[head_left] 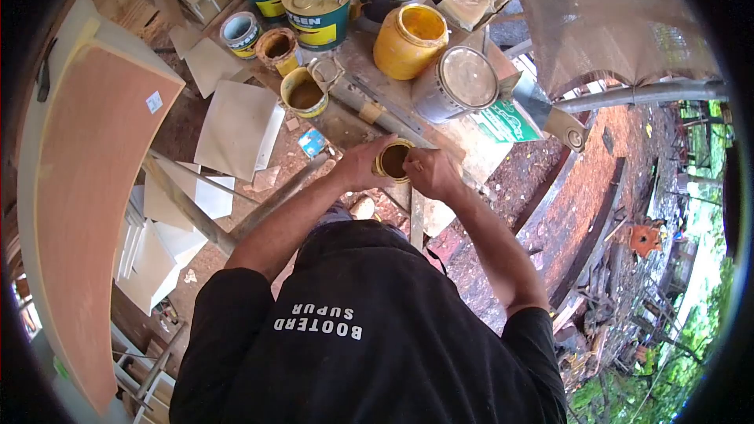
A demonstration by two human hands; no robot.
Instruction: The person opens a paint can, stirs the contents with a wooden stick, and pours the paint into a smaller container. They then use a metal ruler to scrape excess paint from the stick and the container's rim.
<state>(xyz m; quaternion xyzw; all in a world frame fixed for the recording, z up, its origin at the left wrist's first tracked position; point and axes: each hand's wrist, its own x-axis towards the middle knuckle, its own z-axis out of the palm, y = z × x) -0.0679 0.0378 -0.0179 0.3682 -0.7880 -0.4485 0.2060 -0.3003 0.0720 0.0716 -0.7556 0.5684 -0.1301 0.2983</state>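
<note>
Just in front of my body, my left hand (pixel 364 166) is wrapped round the side of a small paint can (pixel 400 143) with a yellowish, stained rim. Dark brown liquid shows inside it. My right hand (pixel 433 174) is closed at the can's right rim, fingers curled over the opening. Whatever those fingers may pinch is hidden from this angle. Close beyond my left hand stands another small can (pixel 318 109) of brown paint, with a whitish handle-like piece (pixel 327 72) at its rim.
Paint cans crowd the bench, among them a lidded green can (pixel 318 25), a yellow tub (pixel 402 51) and a lidded grey bucket (pixel 440 93). A metal pipe (pixel 393 124) runs past my hands. A large curved wooden panel (pixel 102 188) stands at left, near pale boards (pixel 236 126).
</note>
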